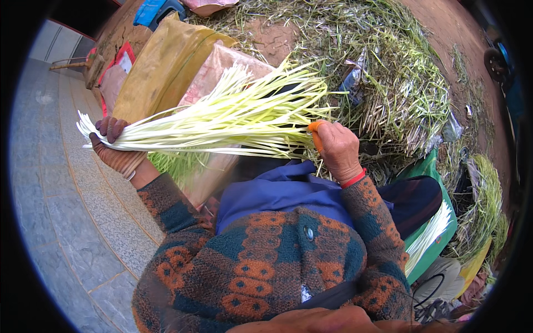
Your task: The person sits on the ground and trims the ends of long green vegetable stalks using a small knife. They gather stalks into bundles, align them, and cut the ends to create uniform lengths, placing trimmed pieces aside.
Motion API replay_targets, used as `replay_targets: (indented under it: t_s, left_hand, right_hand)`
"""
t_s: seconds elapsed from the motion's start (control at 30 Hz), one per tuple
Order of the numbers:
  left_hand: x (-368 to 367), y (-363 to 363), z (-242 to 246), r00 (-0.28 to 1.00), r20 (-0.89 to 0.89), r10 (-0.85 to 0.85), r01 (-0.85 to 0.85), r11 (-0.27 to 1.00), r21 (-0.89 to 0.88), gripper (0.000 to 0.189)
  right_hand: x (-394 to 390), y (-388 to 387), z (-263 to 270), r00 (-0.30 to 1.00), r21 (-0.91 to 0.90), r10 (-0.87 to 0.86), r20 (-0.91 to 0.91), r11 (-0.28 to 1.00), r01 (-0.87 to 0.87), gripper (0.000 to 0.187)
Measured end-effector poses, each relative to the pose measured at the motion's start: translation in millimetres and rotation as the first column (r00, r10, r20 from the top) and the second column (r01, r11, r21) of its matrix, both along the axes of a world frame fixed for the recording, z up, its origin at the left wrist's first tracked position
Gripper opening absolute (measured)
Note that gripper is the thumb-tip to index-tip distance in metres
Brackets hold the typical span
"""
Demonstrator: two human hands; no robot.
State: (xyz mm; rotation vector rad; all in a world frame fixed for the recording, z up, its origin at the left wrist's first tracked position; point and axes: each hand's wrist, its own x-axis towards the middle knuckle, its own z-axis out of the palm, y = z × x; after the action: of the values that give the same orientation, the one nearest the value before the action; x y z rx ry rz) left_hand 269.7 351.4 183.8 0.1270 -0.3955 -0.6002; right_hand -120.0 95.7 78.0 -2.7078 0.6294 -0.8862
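Note:
A thick bundle of pale yellow-white leafy stalks, which look like blanched garlic chives point(216, 120), stretches across in front of me. My left hand point(114, 143), in a brownish glove, grips it near the white stalk ends at the left. The yellow leaf tips fan out to the right. My right hand point(338, 143) is bare apart from orange covers on its fingers. Its curled fingers close at the leaf tips; the exact pinch is partly hidden. Below the bundle, beside my left sleeve, lie greener leaves point(177, 164).
A yellow woven sack point(154, 70) and a pinkish sack point(208, 77) lie beyond the bundle. Heaped leaf waste point(387, 83) covers the ground ahead and right. White stalks point(429, 239) rest on green sheeting point(443, 233) at my right. Grey paving point(62, 200) lies left.

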Motion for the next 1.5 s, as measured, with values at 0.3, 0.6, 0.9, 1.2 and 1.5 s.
replay_targets:
  t_s: [0.3,0.6,0.9,1.2,1.5]
  left_hand:
    - [2.7,1.9,-1.9,1.000,0.003,0.014,-0.014,1.000,0.011,0.017]
    - [4.5,3.6,-5.0,1.000,0.008,0.023,-0.024,0.999,0.042,0.017]
    - [3.7,2.9,-4.6,1.000,-0.012,0.007,-0.007,1.000,0.027,0.018]
    - [5.1,3.6,-6.1,1.000,0.020,0.010,-0.011,0.999,0.053,0.015]
    - [4.4,6.4,-3.6,0.998,0.011,0.058,-0.059,0.996,0.065,0.017]
  right_hand:
    - [-4.0,7.1,-0.7,0.995,0.201,-0.033,0.097,0.979,0.013,0.016]
    - [-6.8,7.2,-8.1,0.994,0.348,-0.076,0.077,0.936,0.045,0.018]
    - [-3.2,8.8,-10.3,0.991,0.460,-0.080,0.108,0.888,0.022,0.020]
    - [-7.1,14.9,-28.0,0.923,0.897,-0.324,0.207,0.439,-0.047,0.018]
    - [-45.6,-23.3,-27.9,0.885,0.676,-0.460,-0.070,0.631,0.382,0.016]
